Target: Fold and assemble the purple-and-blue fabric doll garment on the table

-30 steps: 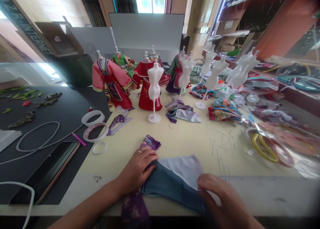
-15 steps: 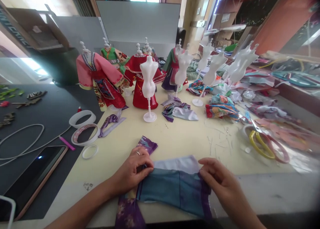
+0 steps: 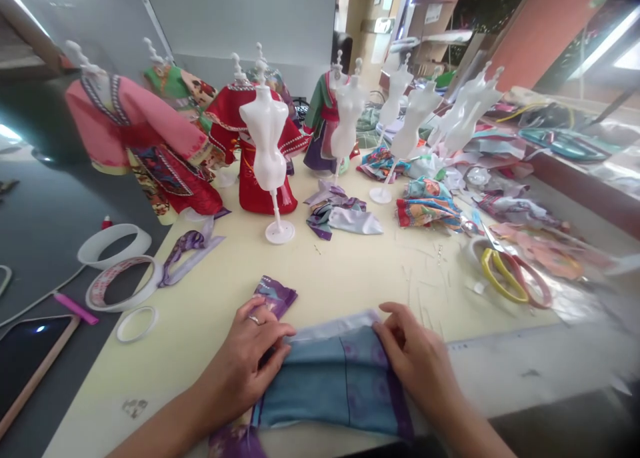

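Note:
A small teal-blue and purple doll garment [image 3: 310,385] lies spread on the table before me, a pale lining strip [image 3: 333,326] showing along its far edge. My left hand [image 3: 253,351] has thumb and fingers closed on its upper left edge. At the upper right corner, my right hand [image 3: 415,355] pinches the cloth between thumb and fingers. A patterned purple piece [image 3: 277,298] sticks out beyond my left hand, and more purple cloth [image 3: 237,441] hangs near the table's front edge.
White doll mannequins [image 3: 267,138] stand behind, several dressed, one in a pink robe [image 3: 135,121]. Scissors [image 3: 505,275] lie right, near fabric scraps. Tape rolls [image 3: 123,285], a pink pen [image 3: 75,308] and a phone [image 3: 35,351] lie left.
My view has shifted, so the table things sit further left. The blue cloth now lies flatter and covers more of the pale strip. Both hands keep their hold.

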`<state>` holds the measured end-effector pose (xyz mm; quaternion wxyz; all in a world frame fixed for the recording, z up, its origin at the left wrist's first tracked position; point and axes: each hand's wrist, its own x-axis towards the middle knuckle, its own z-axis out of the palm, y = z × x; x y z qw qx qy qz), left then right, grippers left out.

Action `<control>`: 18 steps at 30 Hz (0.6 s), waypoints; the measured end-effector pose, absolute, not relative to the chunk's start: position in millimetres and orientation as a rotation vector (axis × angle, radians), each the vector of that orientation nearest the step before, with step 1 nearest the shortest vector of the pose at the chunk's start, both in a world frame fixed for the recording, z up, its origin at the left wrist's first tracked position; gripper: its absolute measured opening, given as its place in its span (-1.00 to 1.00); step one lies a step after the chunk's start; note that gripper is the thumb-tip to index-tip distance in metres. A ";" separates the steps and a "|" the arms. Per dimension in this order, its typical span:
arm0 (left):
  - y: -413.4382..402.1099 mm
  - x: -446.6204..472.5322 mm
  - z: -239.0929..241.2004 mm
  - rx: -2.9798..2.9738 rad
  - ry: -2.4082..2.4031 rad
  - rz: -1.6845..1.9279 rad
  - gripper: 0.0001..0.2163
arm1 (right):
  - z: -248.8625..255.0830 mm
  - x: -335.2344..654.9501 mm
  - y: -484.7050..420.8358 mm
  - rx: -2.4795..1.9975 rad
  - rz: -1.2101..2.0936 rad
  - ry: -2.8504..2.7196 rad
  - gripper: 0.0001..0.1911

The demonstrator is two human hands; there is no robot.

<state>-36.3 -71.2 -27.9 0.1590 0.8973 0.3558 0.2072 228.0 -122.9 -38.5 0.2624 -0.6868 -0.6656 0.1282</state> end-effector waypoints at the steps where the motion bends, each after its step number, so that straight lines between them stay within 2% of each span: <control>1: -71.8 -36.1 -28.9 2.580 1.018 0.611 -0.84 | -39.0 228.1 -122.2 -1.860 0.328 -1.799 -0.83; 18: -75.5 -29.6 -29.9 2.592 1.153 0.654 -0.86 | -46.0 226.1 -120.1 -1.893 0.203 -1.750 -0.82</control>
